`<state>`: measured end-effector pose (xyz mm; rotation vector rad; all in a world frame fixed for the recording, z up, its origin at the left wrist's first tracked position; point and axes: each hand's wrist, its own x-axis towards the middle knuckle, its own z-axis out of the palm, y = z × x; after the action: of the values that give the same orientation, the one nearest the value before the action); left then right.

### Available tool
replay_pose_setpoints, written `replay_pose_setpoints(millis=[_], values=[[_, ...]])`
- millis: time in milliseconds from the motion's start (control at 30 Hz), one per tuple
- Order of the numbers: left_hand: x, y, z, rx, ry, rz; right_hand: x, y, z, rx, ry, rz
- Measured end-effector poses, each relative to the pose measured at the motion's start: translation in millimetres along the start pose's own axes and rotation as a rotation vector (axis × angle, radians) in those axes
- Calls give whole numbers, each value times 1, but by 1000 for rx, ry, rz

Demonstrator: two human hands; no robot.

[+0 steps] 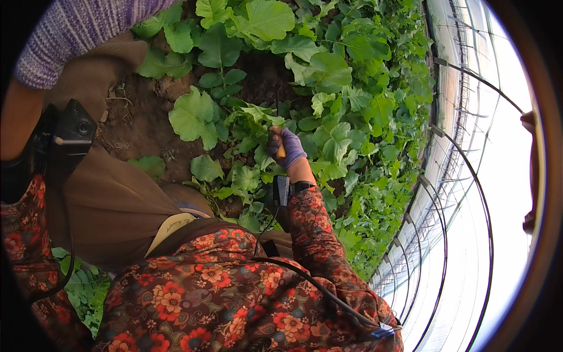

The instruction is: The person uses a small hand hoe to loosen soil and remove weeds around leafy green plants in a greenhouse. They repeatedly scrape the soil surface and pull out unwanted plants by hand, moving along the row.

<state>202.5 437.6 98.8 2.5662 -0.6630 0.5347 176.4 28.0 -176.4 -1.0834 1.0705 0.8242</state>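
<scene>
My right hand [288,147], in a purple knit glove, is closed around the short yellowish handle [281,152] of a hand tool. A thin dark shaft or blade [277,100] shows beyond the fist, over the soil; its far end is hard to make out. Broad green leaves of a leafy crop [253,116] touch and partly cover this hand. At the upper left is my left hand [94,37], in a purple-and-white striped glove. Its fingers run past the top of the view, so whatever they hold is hidden.
Bare brown soil [136,119] lies beside my brown-trousered leg [110,193]. Dense leafy plants [378,101] stretch to the right, up to a plastic-film greenhouse wall [444,88] with curved ribs [486,211]. Black devices are strapped to both wrists, and a cable [316,286] crosses my flowered top.
</scene>
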Motion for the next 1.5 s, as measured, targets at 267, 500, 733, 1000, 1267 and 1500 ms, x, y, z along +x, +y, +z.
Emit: replay_pose_setpoints(millis=[267, 500, 733, 1000, 1267, 1500], values=[[10, 0, 2, 73, -157, -138, 16, 25, 26, -371, 220, -342], [13, -32, 22, 112, -159, -65, 1, 17, 29, -54, 168, -182], [14, -15, 16, 90, -121, -65, -37, 25, 4, -203, 44, -312], [29, 6, 12, 78, -202, -37, -141, 3, -78, -333, -161, -314], [45, 22, 26, 69, -271, -125, -202, -16, -147, 103, -387, -502], [64, 38, 54, 41, -368, -55, -97, -138, -125, -147, 360, -588]])
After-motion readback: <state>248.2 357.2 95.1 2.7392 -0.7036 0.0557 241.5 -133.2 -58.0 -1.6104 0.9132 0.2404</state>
